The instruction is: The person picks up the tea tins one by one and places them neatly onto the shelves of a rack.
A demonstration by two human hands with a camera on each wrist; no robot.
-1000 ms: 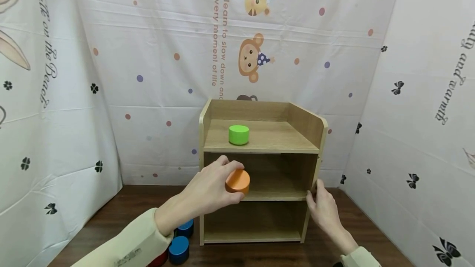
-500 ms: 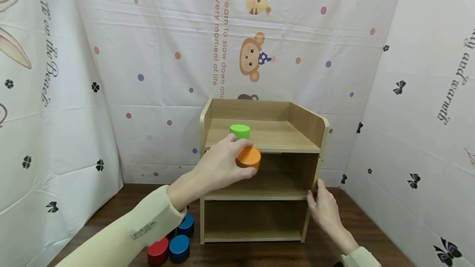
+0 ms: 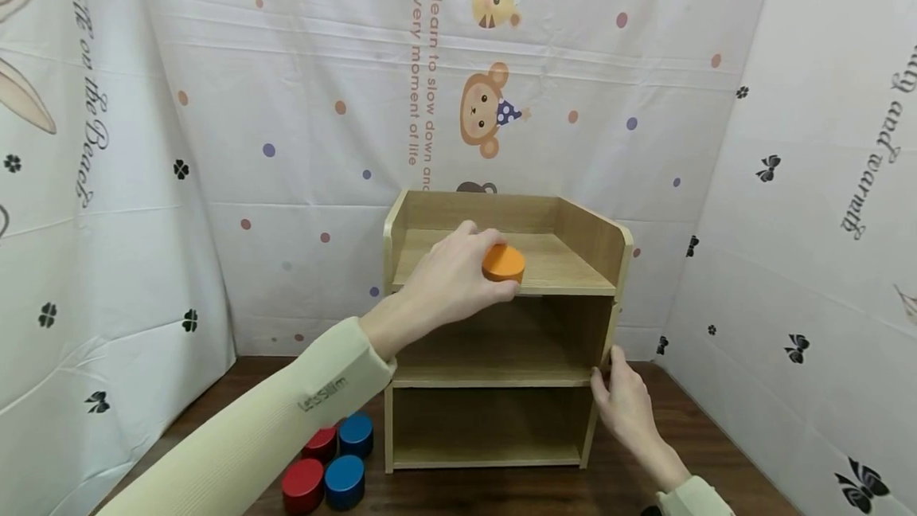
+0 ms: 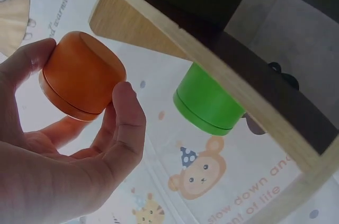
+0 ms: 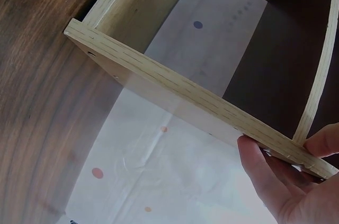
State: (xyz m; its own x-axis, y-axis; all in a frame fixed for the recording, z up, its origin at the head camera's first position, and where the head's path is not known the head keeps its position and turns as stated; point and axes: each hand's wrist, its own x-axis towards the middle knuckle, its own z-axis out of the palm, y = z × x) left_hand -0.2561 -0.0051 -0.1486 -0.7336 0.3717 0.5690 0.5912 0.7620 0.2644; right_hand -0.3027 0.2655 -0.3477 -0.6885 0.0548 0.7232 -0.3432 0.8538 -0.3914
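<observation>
Between thumb and fingers, my left hand (image 3: 458, 273) pinches an orange round tin (image 3: 504, 263) with a lid, held up in front of the top shelf of a small wooden shelf unit (image 3: 501, 381). In the left wrist view the orange tin (image 4: 85, 75) is apart from the shelf. A green round tin (image 4: 206, 99) stands on the top shelf there; in the head view my left hand covers it. My right hand (image 3: 629, 404) grips the unit's right side panel, thumb inside and fingers outside, as the right wrist view shows at the panel edge (image 5: 185, 94).
Left of the unit, red tins (image 3: 303, 486) and blue tins (image 3: 345, 482) stand on the dark wooden table (image 3: 200, 436); the left sleeve passes over near them. A printed white cloth (image 3: 308, 261) hangs behind and at both sides.
My left hand has raised the orange tin from the middle shelf's height to the top shelf's, moving slightly right and covering the green tin. My right hand keeps its place.
</observation>
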